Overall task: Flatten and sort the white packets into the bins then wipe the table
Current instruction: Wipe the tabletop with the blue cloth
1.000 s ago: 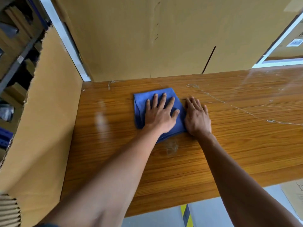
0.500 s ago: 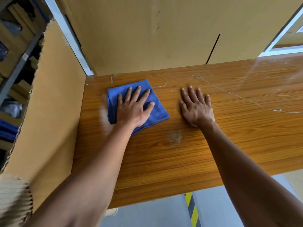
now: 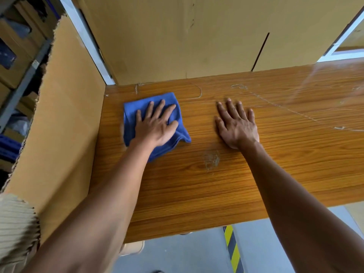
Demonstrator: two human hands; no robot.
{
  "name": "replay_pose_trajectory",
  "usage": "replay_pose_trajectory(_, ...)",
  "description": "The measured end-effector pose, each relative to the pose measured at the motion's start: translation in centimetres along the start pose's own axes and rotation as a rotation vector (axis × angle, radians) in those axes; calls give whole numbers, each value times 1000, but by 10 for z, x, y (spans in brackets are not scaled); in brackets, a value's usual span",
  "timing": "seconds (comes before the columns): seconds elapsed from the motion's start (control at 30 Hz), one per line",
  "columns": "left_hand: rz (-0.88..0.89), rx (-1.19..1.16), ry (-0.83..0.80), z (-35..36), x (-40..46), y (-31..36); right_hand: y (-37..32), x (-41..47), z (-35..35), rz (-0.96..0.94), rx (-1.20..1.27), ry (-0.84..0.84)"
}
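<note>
The left hand (image 3: 155, 126) lies spread, fingers straight, pressing flat on the cloth (image 3: 155, 123) near the table's (image 3: 197, 194) far left corner. The right hand (image 3: 237, 125) rests open and flat on bare wood, apart from the cloth. The cloth looks soft, light and limp, likely to bunch when pushed, so a broad palm on its middle suits. It is blue, folded, rumpled at its near right corner.
</note>
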State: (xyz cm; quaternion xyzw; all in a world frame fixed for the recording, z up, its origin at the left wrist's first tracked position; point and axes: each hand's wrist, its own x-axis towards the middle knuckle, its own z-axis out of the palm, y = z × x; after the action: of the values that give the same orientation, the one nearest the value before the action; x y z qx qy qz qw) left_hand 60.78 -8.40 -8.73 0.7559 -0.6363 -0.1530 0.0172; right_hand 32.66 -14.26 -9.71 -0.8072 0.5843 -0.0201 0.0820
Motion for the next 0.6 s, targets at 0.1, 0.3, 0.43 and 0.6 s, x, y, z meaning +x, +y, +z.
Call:
replay_pose_trajectory(0.1, -57, -71, -20, -1, 1, 3, -1, 0, 0, 2, -4, 4)
replay_pose_trajectory(0.3, -81, 56, 65, -20, 70, -3, 2, 2, 5, -3, -20, 20)
replay_pose_trajectory(0.43, -60, 54, 50, -14, 36, 0, 2, 1, 2, 3, -17, 13)
replay_pose_trajectory(0.6, 12, 56, 123, 16, -24, 8, -2, -1, 0, 9, -9, 13)
